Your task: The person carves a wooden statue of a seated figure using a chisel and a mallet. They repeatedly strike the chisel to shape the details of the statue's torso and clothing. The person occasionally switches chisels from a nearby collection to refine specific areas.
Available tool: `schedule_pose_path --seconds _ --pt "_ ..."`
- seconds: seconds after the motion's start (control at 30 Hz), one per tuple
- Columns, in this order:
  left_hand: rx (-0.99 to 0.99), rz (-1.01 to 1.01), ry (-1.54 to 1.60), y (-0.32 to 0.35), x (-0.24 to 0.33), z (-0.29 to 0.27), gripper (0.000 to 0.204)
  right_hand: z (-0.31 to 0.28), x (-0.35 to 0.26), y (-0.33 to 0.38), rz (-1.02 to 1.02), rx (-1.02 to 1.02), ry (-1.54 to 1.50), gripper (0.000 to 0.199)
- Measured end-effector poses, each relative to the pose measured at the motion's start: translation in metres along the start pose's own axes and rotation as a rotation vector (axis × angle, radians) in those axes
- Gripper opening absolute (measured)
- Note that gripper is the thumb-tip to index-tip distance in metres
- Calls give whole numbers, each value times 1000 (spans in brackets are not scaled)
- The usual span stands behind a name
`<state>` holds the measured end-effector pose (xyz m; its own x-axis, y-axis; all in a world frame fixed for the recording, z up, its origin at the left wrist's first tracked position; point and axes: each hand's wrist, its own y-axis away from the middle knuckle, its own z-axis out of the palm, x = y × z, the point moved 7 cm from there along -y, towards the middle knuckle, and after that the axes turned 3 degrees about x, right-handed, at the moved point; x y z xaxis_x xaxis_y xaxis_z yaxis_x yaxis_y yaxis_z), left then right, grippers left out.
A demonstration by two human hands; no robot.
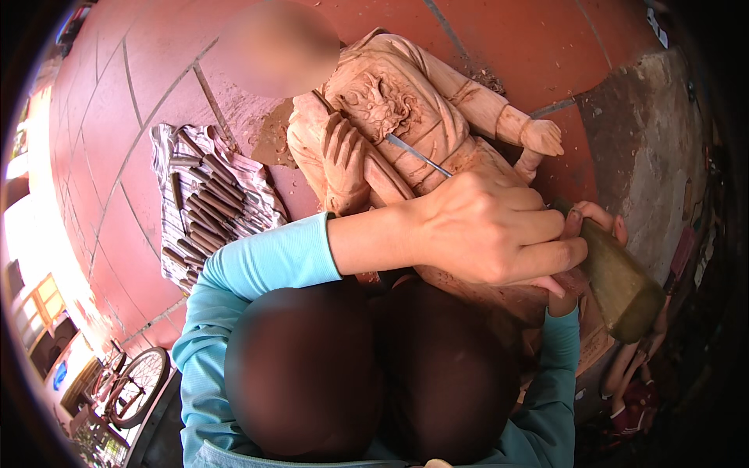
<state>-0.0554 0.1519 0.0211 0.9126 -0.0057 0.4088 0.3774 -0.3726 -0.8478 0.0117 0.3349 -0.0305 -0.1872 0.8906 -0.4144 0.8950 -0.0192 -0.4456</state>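
Fingers [538,253] of the left hand [499,222] are curled into a closed fist around a chisel [420,155], whose handle is hidden inside the grip; only the slim grey metal shaft shows, pointing far and left. Its tip meets the near edge of a raised, swirling relief [380,105] on the chest of a carved wooden figure [437,101]. The right hand [594,212] lies just right of the left one and is partly hidden behind it; the part that shows is bent around the narrow far end of a thick olive-brown mallet [624,292], whose broad end points near and right. The pale wooden figure lies on its back beneath and beyond both fists, its chest on their far left side. One carved hand [542,138] reaches out to the right, and another [343,152], on the left, rests against a long bar; small wood shavings are scattered over the surface. Both of the person's forearms wear turquoise sleeves [269,261]. To the left, on a floor [109,218] of reddish tiles, a striped cloth [165,144] carries a crowded row of dark-handled tools [214,199]. A bicycle [140,386] stands at the near left.
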Motion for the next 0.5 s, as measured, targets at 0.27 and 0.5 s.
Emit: schedule_pose_path --seconds 0.27,0.5 --pt "140 -115 -75 -11 -15 -7 35 -14 -3 -28 -5 107 -110 42" --pt "284 -154 -81 -17 -28 -5 40 -27 -9 -59 -110 186 -63 7"
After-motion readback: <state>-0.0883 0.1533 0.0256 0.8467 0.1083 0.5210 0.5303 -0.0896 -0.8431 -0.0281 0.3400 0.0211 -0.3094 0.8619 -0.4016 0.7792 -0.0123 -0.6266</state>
